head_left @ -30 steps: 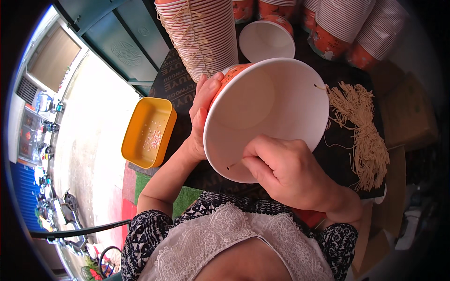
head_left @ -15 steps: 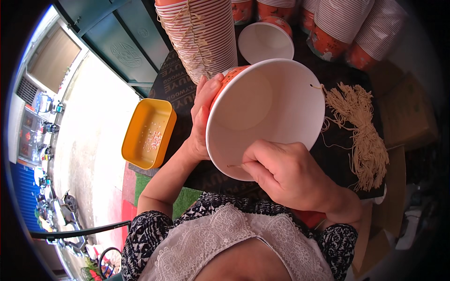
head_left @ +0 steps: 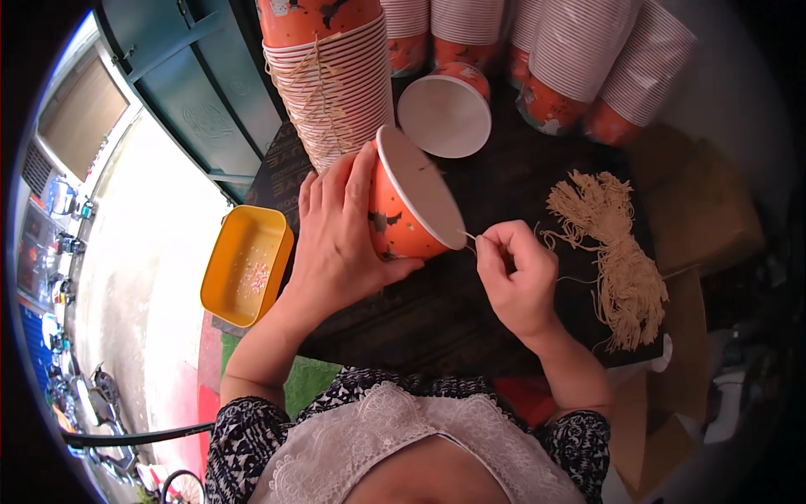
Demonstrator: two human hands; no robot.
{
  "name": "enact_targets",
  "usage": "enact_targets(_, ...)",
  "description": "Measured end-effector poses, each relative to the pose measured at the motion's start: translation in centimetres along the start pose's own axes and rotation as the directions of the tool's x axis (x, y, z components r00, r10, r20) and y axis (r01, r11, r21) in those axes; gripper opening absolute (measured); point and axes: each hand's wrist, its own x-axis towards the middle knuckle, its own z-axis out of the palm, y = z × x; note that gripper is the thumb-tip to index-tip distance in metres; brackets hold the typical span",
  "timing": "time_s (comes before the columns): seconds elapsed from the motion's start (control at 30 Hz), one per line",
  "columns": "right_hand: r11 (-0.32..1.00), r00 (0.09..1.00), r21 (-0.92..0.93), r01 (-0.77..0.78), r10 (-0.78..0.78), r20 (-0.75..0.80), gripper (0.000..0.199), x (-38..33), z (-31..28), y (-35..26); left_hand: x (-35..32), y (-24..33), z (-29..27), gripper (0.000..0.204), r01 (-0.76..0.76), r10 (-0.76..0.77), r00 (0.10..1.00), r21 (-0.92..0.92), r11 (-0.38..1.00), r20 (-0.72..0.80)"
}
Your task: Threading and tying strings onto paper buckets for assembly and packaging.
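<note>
My left hand point(head_left: 336, 231) grips an orange paper bucket point(head_left: 401, 220) with dark printed shapes and a white inside. The bucket is tilted on its side, its mouth facing right. A short bit of beige string shows inside it near the far rim. At the near rim, another string end point(head_left: 469, 237) sticks out, pinched between the thumb and finger of my right hand point(head_left: 519, 273). To the right of that hand, a tied bundle of beige strings point(head_left: 625, 260) lies on the dark table point(head_left: 512, 353).
A tall stack of nested buckets point(head_left: 336, 92) with strings along its side stands beyond my left hand. Behind, a single bucket point(head_left: 445, 116) lies tipped over, near several wrapped stacks point(head_left: 579, 50). A yellow tub point(head_left: 220, 269) holding small pale bits sits left; cardboard point(head_left: 697, 197) is right.
The bucket has turned from facing me to facing right. My right hand has moved from inside its mouth to outside the rim, drawing the string end out. The view has shifted slightly.
</note>
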Motion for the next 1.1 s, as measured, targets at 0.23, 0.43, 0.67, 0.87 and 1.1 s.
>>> enact_targets(0.23, 0.898, 0.909, -0.166, 0.407, -0.417, -0.028, 0.025, -0.2, 1.2, 1.4, 0.1, 0.6, 1.1, 0.111, 0.022, -0.034, 0.997, 0.168, 0.986, 0.068)
enact_targets(0.43, 0.799, 0.839, -0.283, 0.530, -0.542, 0.039, 0.023, -0.3, 1.8, 2.3, -0.2, 1.4, 2.2, 0.108, 0.039, -0.060, 0.996, 0.266, 0.963, 0.069)
enact_targets(0.67, 0.760, 0.840, -0.378, 0.528, -0.533, 0.103, 0.022, -0.6, 2.1, 3.3, -0.4, 1.9, 2.7, 0.107, 0.023, -0.053, 0.993, 0.280, 0.960, 0.101)
enact_targets(0.87, 0.737, 0.828, -0.402, 0.543, -0.548, 0.115, 0.022, -0.5, 2.2, 3.5, -0.4, 2.1, 2.6, 0.106, 0.029, -0.063, 0.991, 0.271, 0.962, 0.116)
enact_targets(1.1, 0.734, 0.830, -0.409, 0.542, -0.543, 0.127, 0.023, -0.4, 2.3, 3.4, -0.6, 2.1, 2.8, 0.103, 0.028, -0.054, 0.994, 0.262, 0.965, 0.094)
